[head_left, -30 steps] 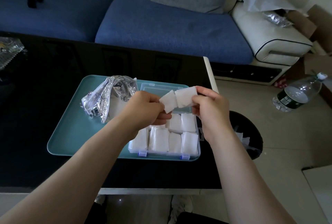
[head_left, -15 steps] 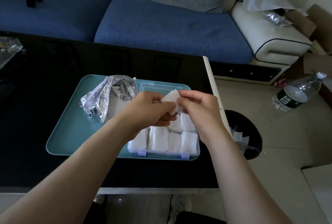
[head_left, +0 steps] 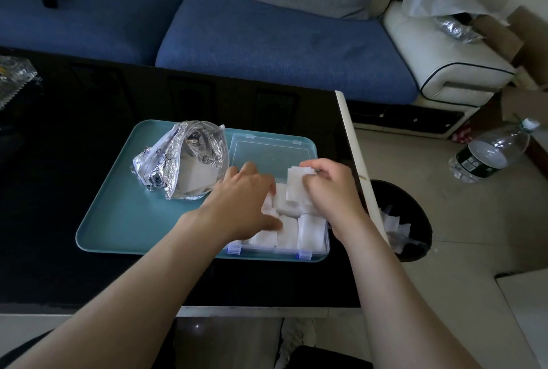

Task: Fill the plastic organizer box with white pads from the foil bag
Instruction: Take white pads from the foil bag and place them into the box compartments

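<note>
The clear plastic organizer box (head_left: 321, 250) sits on the right part of a teal tray (head_left: 118, 214), its lid (head_left: 267, 151) folded open behind it. Several white pads (head_left: 310, 234) lie in its compartments. My right hand (head_left: 329, 191) pinches a white pad (head_left: 296, 183) over the box's back row. My left hand (head_left: 243, 199) lies flat over the box's left side, fingers straight and touching the pads. The crumpled foil bag (head_left: 184, 161) lies open on the tray, left of the box.
The tray rests on a black glossy table (head_left: 59, 161) whose right edge (head_left: 355, 161) runs beside the box. A black bin (head_left: 406, 220) with white scraps stands on the floor to the right. A plastic bottle (head_left: 492, 152) lies further right. A blue sofa (head_left: 267, 42) is behind.
Both hands came down from above the box to its pads. The left hand let go of the pad and spread flat; the right hand kept its pad.
</note>
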Demonstrator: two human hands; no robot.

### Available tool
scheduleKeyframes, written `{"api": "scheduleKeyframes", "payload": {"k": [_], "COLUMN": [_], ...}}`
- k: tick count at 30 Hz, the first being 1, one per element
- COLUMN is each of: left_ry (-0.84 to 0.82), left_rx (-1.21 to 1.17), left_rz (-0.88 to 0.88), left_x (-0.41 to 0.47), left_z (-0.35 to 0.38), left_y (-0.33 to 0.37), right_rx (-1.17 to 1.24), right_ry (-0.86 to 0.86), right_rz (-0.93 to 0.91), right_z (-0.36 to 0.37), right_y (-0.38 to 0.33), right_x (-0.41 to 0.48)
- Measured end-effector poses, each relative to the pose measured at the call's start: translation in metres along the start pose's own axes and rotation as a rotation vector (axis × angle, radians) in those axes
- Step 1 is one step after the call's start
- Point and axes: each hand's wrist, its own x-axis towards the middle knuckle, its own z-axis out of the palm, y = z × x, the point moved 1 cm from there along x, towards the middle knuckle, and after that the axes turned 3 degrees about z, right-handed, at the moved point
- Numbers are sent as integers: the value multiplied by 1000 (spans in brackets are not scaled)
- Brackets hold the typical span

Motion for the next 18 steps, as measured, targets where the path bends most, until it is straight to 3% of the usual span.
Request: {"api": "scheduleKeyframes", "payload": {"k": [7, 15, 18], "left_ry": [-43, -19, 19], "left_rx": [165, 123, 95], "left_rz": [-9, 25, 43], "left_x": [-2, -3, -4], "left_z": [5, 4, 0], "left_y": [0, -2, -4], "right_rx": [-172, -604, -811], "right_ry": [10, 115, 150], "right_rz": [-72, -365, -393], "right_z": [13, 23, 27], "right_y": [9, 12, 6], "right_x": [1, -5, -8]}}
